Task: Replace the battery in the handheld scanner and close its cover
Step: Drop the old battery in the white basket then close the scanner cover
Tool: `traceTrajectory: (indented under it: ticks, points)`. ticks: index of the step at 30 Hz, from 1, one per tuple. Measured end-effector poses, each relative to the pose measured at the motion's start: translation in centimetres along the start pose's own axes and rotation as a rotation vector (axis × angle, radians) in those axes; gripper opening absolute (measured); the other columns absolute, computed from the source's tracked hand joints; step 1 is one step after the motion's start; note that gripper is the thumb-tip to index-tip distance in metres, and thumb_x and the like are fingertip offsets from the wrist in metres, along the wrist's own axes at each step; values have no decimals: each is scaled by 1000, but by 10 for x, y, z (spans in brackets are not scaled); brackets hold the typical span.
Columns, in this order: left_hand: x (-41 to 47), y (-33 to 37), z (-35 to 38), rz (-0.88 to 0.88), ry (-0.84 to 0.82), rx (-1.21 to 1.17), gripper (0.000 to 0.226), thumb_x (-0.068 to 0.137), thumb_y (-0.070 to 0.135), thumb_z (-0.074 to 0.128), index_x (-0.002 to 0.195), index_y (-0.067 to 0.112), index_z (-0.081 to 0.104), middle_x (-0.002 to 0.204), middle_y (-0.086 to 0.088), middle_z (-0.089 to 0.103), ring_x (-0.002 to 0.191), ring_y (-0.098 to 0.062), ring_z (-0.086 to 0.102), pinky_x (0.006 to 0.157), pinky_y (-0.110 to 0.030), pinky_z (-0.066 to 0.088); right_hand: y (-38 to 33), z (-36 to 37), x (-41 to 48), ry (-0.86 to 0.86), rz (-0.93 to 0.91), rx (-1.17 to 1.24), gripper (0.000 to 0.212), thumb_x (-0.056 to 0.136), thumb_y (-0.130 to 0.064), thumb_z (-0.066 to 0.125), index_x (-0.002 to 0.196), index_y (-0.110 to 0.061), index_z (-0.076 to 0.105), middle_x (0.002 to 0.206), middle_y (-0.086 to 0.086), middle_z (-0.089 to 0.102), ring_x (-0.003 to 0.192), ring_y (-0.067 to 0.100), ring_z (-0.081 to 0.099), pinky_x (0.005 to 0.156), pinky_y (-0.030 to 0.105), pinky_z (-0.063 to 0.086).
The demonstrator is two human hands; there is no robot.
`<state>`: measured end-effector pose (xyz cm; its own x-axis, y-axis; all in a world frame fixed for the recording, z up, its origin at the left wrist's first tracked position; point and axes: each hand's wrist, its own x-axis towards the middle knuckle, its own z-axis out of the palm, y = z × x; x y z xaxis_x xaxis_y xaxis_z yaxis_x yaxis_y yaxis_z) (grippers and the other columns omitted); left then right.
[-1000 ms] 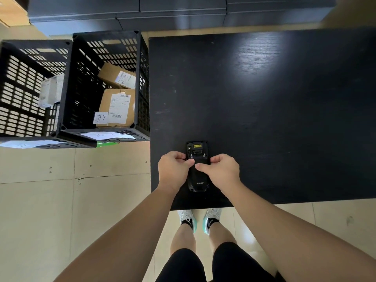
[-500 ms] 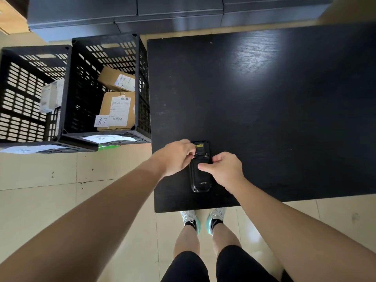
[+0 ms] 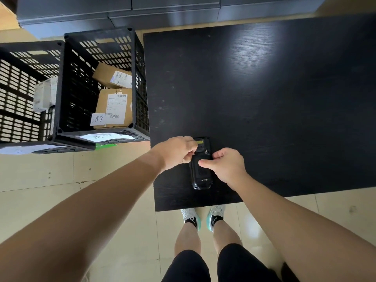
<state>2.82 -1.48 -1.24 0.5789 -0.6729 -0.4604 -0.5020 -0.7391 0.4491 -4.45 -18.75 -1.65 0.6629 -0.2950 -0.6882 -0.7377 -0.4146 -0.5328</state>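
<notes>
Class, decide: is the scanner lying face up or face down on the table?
Face down. The scanner shows its back: a plain dark panel with a brand mark and a yellow label, no screen or keys, flat on the table.

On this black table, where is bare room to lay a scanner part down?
The table is bare beyond and right of the scanner, out to its far and right edges. It is crowded only at the near-left corner, where the left hand and right hand meet on the scanner.

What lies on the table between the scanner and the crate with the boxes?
Only the left hand, reaching onto the scanner; otherwise bare table up to the crate, in the head view.
</notes>
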Motion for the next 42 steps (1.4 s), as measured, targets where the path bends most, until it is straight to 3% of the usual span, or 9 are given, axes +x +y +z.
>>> traceTrajectory:
  ticks: [3, 8, 13, 16, 21, 24, 29, 38, 42]
  points:
    - [-3, 3, 6, -15, 42, -48, 23, 79, -8, 45, 81, 15, 46, 86, 1, 46, 72, -22, 46, 58, -33, 40, 2, 2, 1, 9, 17, -1, 48, 55, -44, 90, 90, -17, 70, 88, -3, 73, 86, 15, 68, 82, 37, 59]
    - [-6, 12, 19, -198, 131, -235, 15, 81, -5, 47, 77, 9, 49, 83, -4, 48, 68, -27, 49, 61, -43, 48, 1, 2, 0, 24, 27, 21, 47, 56, -41, 91, 90, -16, 70, 88, -2, 72, 86, 16, 68, 80, 37, 59]
    - [-8, 23, 32, -335, 247, -355, 9, 92, 6, 53, 92, 5, 62, 92, -5, 57, 77, -24, 55, 63, -27, 37, 1, 2, 0, 39, 25, 21, 48, 57, -41, 91, 93, -16, 69, 91, -1, 71, 88, 16, 66, 81, 35, 57]
    - [-11, 23, 32, -375, 281, -413, 7, 90, 10, 58, 96, 7, 62, 98, -6, 61, 84, -26, 60, 68, -31, 45, 1, 1, 0, 37, 10, 15, 50, 59, -41, 91, 96, -14, 70, 92, -1, 71, 89, 16, 66, 78, 31, 56]
    - [-31, 40, 52, -596, 405, -800, 57, 79, 34, 80, 121, 21, 46, 98, 4, 56, 79, -18, 61, 71, -27, 51, 8, -2, -1, -19, -77, -81, 54, 69, -49, 83, 107, -17, 64, 96, -6, 69, 88, 10, 64, 69, 21, 49]
    - [-33, 59, 65, -701, 438, -868, 73, 73, 39, 84, 131, 21, 43, 103, 4, 56, 89, -14, 59, 73, -21, 45, 12, -12, -1, -56, -125, -102, 43, 77, -51, 74, 107, -22, 63, 94, -10, 67, 88, 7, 63, 76, 24, 50]
    - [-25, 74, 71, -774, 496, -841, 68, 73, 38, 84, 129, 19, 50, 112, 0, 58, 93, -13, 57, 75, -23, 44, 6, -43, 18, -38, -632, -410, 7, 86, -27, 69, 87, -20, 67, 81, -7, 63, 70, 9, 60, 69, 29, 53]
    - [-23, 77, 74, -825, 539, -834, 60, 72, 36, 85, 123, 23, 56, 109, 3, 60, 93, -13, 58, 73, -25, 43, -23, -53, 56, -321, -1085, -855, 12, 95, -21, 57, 96, -15, 67, 96, -1, 65, 95, 16, 57, 76, 25, 46]
    - [-22, 78, 73, -845, 549, -834, 59, 72, 34, 85, 123, 22, 57, 109, 2, 60, 93, -14, 58, 72, -24, 40, -28, -50, 61, -384, -1188, -928, 11, 93, -19, 58, 97, -15, 67, 96, 0, 67, 97, 20, 61, 78, 36, 55]
